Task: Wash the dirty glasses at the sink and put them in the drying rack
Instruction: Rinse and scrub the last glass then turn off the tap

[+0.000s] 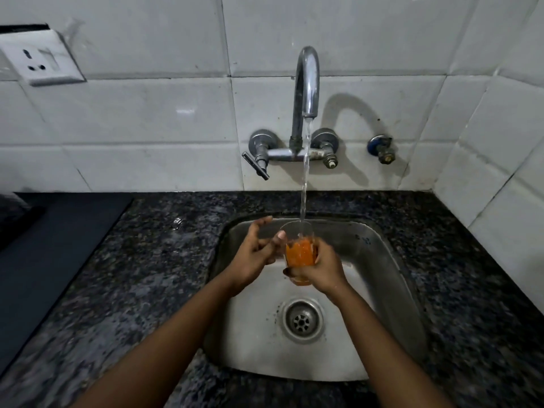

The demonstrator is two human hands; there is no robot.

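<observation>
A person's right hand [319, 267] grips a glass [299, 251] of orange liquid over the back half of a steel sink [382, 260], directly under the running stream from a wall-mounted chrome tap [306, 83]. The left hand [255, 254] sits just beside the glass with fingers spread and loose, its thumb touching the glass near the rim. A white wall socket [41, 58] is fixed above the dark granite counter's [162, 260] back left; no readable writing shows anywhere.
</observation>
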